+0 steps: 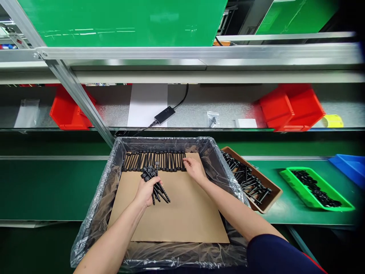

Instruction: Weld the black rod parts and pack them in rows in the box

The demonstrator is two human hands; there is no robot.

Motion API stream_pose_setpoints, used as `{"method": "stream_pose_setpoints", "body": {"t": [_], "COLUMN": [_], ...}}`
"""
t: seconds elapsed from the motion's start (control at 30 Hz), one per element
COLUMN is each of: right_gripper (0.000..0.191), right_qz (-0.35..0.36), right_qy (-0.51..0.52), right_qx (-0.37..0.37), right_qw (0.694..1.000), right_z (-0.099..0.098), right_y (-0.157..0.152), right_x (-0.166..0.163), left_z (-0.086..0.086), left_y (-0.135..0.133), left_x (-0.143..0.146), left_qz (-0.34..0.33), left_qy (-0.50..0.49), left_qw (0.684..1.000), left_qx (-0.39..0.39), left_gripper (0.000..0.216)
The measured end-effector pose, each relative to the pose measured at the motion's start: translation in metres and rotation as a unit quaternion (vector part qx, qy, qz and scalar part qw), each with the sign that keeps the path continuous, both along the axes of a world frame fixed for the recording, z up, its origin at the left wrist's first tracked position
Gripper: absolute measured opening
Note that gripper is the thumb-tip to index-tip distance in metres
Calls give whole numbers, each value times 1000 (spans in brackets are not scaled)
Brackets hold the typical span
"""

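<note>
A plastic-lined box (114, 160) holds a brown cardboard sheet (182, 213). Along the sheet's far edge lies a neat row of black bolts (151, 161). My left hand (146, 191) is closed round a bundle of black bolts (155, 182), their heads pointing away from me. My right hand (194, 167) rests at the right end of the row, fingertips pinched on the last bolt there.
To the right a brown tray (272, 188) holds several loose black bolts. A green tray (289, 177) of small black parts and a blue bin (350, 165) lie further right. Red bins (291, 106) (67, 110), a black power adapter (164, 114) and small bags sit on the shelf behind.
</note>
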State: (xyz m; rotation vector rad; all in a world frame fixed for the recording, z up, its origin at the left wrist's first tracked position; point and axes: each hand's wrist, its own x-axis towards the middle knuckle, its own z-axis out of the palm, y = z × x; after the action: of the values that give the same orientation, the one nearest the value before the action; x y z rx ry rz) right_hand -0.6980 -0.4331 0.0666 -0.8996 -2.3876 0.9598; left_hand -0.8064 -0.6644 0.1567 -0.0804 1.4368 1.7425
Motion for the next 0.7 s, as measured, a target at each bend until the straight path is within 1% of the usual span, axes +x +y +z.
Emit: {"method": "stream_pose_setpoints", "body": {"t": [0.03,0.07,0.1,0.13,0.17,0.2,0.23,0.27,0.3,0.33,0.37,0.4,0.43,0.47,0.5,0.53,0.6,0.63,0.7], "right_gripper": [32,33,34,35,37,38,39,39,39,38,36,35,35,34,31,25,16,15,17], "right_qz": [22,78,134,166,180,162,141,110,76,46,11,-20,-50,-87,-121,-138,-156,-158,-157], "right_qy": [24,50,73,92,108,128,144,159,169,167,151,110,40,-56,-159,-198,-253,-268,-299], "right_qx": [-79,-179,-256,-308,-355,-393,-414,-424,-422,-408,-380,-346,-291,-212,-123,-94,-64,-64,-58], "right_qw": [996,979,955,932,911,896,888,885,888,897,912,931,955,972,972,966,953,948,940], "right_z": [10,19,28,35,42,46,50,52,53,53,52,50,48,44,40,34,21,13,-2], "right_y": [-20,-42,-65,-87,-106,-119,-127,-127,-119,-104,-84,-60,-33,-8,16,36,61,68,71], "right_x": [-4,-8,-12,-15,-18,-21,-24,-26,-28,-29,-28,-27,-25,-21,-18,-15,-10,-10,-14], "left_z": [0,-1,-2,-4,-6,-9,-11,-12,-13,-14,-13,-12,-11,-9,-7,-5,-2,-1,1], "left_y": [0,1,1,1,1,0,0,0,0,0,-1,-1,-1,-1,-1,-1,-1,-1,0], "left_x": [1,2,3,4,4,4,4,3,2,1,0,0,-1,-1,-2,-2,-2,-1,-1], "left_qz": [3,4,0,-7,-18,-30,-40,-43,-38,-31,-24,-18,-13,-12,-12,-11,-13,-15,-22], "left_qy": [-6,-8,-7,-2,5,13,22,31,36,39,38,33,26,19,12,3,-25,-41,-66], "left_qw": [1000,1000,1000,1000,1000,999,998,998,998,999,999,999,1000,1000,1000,1000,1000,999,997], "left_qx": [3,7,11,16,22,28,31,29,22,13,5,-4,-10,-13,-11,-7,8,18,27], "left_gripper": [25,27,29,31,32,33,34,34,33,33,32,31,30,28,27,25,23,23,23]}}
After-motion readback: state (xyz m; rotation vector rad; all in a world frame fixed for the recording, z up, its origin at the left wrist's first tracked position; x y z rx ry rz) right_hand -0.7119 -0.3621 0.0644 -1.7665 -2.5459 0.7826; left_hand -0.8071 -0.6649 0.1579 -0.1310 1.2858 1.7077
